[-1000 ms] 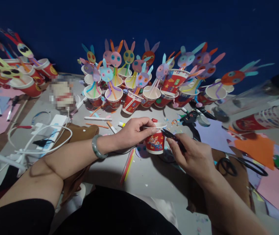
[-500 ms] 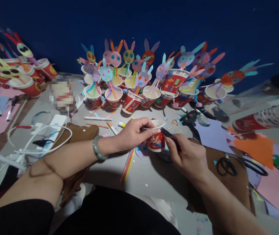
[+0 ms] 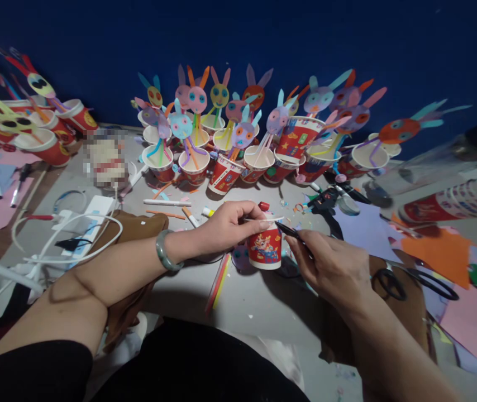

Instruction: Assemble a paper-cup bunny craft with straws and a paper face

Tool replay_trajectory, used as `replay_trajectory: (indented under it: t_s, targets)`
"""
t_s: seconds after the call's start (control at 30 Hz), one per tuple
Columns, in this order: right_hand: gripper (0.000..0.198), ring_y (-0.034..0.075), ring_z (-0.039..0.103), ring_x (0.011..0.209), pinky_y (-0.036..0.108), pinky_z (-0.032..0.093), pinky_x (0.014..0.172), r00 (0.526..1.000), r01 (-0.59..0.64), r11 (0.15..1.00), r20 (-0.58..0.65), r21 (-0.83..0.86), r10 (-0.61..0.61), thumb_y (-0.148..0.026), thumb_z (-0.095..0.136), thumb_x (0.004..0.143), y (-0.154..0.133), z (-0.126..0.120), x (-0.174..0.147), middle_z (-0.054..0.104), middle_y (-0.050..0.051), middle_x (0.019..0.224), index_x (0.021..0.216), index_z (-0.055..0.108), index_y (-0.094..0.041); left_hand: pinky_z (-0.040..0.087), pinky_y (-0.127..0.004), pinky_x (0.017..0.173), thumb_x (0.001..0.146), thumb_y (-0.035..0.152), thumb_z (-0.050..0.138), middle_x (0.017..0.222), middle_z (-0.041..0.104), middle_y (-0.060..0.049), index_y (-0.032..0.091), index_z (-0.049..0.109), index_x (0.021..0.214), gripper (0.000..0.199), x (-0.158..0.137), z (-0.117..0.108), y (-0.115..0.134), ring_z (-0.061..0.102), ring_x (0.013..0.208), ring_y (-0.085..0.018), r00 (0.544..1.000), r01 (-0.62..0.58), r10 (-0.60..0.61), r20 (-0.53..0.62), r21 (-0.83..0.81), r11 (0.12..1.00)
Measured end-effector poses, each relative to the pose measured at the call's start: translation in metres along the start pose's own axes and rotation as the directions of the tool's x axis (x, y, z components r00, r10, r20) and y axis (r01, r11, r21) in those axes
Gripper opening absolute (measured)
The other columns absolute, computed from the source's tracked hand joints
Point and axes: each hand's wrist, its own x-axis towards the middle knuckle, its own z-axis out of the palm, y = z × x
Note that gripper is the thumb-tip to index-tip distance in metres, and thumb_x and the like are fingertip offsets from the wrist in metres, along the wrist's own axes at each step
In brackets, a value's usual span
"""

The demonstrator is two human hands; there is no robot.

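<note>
Tipping its long axis slightly forward, the red cup (image 3: 265,247) points rim-up.

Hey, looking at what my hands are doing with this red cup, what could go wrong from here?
The black tool in your right hand meets the rim close to your left hand, so a slip might catch your fingers. Pressing there could also bend or tear the red paper cup. Behind it, the rabbit-headed cups stand crowded together, so a bump might topple several.
</note>
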Motion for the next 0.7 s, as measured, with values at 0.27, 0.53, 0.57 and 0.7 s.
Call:
replay_trajectory:
  t_s: [0.27, 0.53, 0.57, 0.7]
  targets:
    - [0.026, 0.011, 0.042, 0.049, 0.027, 0.026, 0.05, 0.995, 0.09, 0.993, -0.046, -0.076, -0.093, -0.027, 0.052, 0.097, 0.003, -0.005, 0.004, 0.052, -0.002, 0.054, 0.072, 0.055, -0.019, 0.039, -0.021, 0.054, 0.079, 0.038, 0.071, 0.065, 0.055, 0.003, 0.013, 0.057, 0.078, 0.028, 0.002, -0.005, 0.005, 0.05, 0.057, -0.007, 0.993, 0.084, -0.078, 0.09, -0.062, 0.995]
    - [0.028, 0.011, 0.042, 0.048, 0.027, 0.026, 0.049, 0.993, 0.119, 0.993, -0.015, 0.014, -0.119, -0.03, 0.054, 0.096, 0.012, -0.005, 0.004, 0.05, -0.002, 0.053, 0.07, 0.054, -0.019, 0.038, -0.022, 0.06, 0.077, 0.031, 0.073, 0.067, 0.055, 0.003, 0.013, 0.059, 0.073, 0.023, 0.004, -0.011, 0.017, 0.047, 0.061, -0.006, 0.976, 0.145, -0.126, 0.18, -0.095, 0.985]
    - [0.028, 0.011, 0.042, 0.048, 0.027, 0.026, 0.049, 0.992, 0.126, 0.992, -0.017, 0.029, -0.126, -0.031, 0.053, 0.096, 0.013, -0.005, 0.003, 0.05, -0.002, 0.052, 0.071, 0.055, -0.019, 0.038, -0.022, 0.061, 0.078, 0.03, 0.073, 0.067, 0.055, 0.003, 0.013, 0.059, 0.073, 0.022, 0.004, -0.011, 0.017, 0.047, 0.061, -0.006, 0.972, 0.15, -0.13, 0.194, -0.092, 0.984]
    - [0.028, 0.011, 0.044, 0.048, 0.027, 0.029, 0.05, 0.992, 0.129, 0.99, -0.005, 0.057, -0.129, -0.033, 0.053, 0.096, 0.014, -0.006, 0.003, 0.052, -0.001, 0.054, 0.072, 0.056, -0.018, 0.037, -0.022, 0.062, 0.078, 0.029, 0.072, 0.067, 0.054, 0.003, 0.013, 0.06, 0.071, 0.022, 0.004, -0.014, 0.018, 0.046, 0.061, -0.006, 0.955, 0.189, -0.164, 0.247, -0.083, 0.978]
